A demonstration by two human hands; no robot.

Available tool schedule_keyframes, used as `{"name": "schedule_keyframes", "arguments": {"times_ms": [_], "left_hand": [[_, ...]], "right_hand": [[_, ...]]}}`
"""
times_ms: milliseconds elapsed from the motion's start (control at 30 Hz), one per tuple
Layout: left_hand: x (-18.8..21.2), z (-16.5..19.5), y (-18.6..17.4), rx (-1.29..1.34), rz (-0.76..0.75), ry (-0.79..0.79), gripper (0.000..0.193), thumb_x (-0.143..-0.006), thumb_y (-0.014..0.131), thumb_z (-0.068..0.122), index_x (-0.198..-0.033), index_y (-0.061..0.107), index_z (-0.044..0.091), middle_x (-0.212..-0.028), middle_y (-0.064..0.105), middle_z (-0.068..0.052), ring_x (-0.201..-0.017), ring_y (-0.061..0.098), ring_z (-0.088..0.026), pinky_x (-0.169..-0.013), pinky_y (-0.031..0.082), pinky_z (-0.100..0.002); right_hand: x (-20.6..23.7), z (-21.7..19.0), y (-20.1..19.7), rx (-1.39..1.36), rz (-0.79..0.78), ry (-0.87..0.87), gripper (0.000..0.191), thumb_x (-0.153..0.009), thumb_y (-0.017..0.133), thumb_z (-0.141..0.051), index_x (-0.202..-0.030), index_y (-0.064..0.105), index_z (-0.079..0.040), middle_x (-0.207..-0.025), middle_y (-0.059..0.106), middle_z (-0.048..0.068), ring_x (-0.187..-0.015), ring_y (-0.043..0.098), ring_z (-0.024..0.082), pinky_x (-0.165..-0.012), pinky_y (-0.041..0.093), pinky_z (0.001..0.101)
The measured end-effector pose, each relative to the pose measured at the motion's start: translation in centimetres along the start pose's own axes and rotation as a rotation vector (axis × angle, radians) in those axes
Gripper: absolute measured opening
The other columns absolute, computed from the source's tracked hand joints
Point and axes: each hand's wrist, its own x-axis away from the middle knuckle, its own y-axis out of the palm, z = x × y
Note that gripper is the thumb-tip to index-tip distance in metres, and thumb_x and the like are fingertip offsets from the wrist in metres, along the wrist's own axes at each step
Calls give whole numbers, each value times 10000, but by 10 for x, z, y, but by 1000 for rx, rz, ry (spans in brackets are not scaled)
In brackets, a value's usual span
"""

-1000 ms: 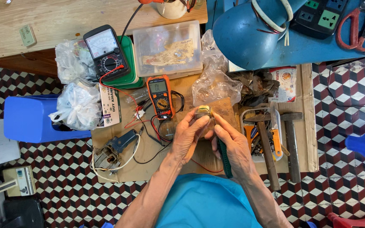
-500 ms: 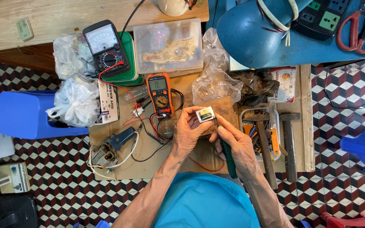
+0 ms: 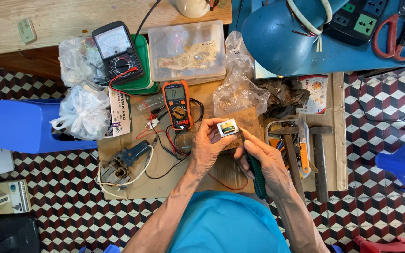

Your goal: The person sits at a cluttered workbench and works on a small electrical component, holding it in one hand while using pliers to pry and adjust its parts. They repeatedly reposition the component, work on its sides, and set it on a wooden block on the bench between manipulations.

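You are holding a small square component (image 3: 227, 127) with a pale frame pinched in the fingertips of your left hand (image 3: 208, 145), raised over the middle of the low wooden worktop (image 3: 326, 154). Your right hand (image 3: 266, 161) is clenching a green-handled tool (image 3: 258, 174), its shaft running back toward your wrist and its tip hidden near the component's lower right corner. Just beside your left hand, an orange digital multimeter (image 3: 177, 104) is lying with its red and black leads (image 3: 167, 140) curling on the worktop. Beyond it, at the worktop's far edge, a black analog meter (image 3: 118, 51) is leaning on a green case. Two hammers (image 3: 305, 154) are lying near the right edge, and a blue-handled wired tool (image 3: 127, 159) is sitting by the left edge.
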Motion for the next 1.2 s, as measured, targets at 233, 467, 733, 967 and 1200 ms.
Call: {"name": "schedule_keyframes", "arguments": {"times_ms": [233, 467, 733, 967, 1200], "left_hand": [[-1, 2, -1, 2, -7, -12, 479, -854, 808, 51, -1254, 547, 30, -1264, 641, -115, -1205, 640, -179, -1080, 540, -334], [1, 10, -1, -77, -7, 25, 467, -856, 797, 39, -1258, 559, 40, -1267, 644, -104, -1203, 646, -172, -1082, 538, -329], [7, 23, 2, -285, -14, 87, 404, -893, 772, 66, -1246, 577, 64, -1330, 646, -67, -1236, 659, -184, -1067, 556, -331], [12, 25, 3, -330, -11, 50, 419, -877, 775, 86, -1250, 584, 73, -1311, 647, -64, -1245, 661, -196, -1071, 564, -342], [13, 30, 3, -396, -23, 32, 443, -877, 773, 107, -1284, 600, 81, -1263, 685, -67, -1209, 684, -199, -1041, 579, -330]], "right_hand": [[1, 2, -1, -12, -7, -10, 586, -1027, 550, -224, -1563, 444, -13, -887, 665, 53, -633, 507, 86, -465, 410, 221], [-1, 8, -2, 17, 62, 16, 577, -1004, 568, -210, -1543, 464, -33, -887, 683, 63, -627, 523, 89, -447, 410, 229], [0, 9, -3, 44, 63, 28, 571, -1001, 572, -216, -1536, 471, -44, -878, 684, 60, -617, 523, 82, -448, 412, 225], [0, 10, 1, 18, 52, 26, 563, -1009, 564, -216, -1538, 483, -41, -857, 665, 50, -627, 530, 78, -446, 417, 212], [-1, 8, -6, -15, 35, 55, 540, -1015, 563, -214, -1518, 512, -24, -846, 655, 46, -627, 539, 88, -450, 414, 209]]}}
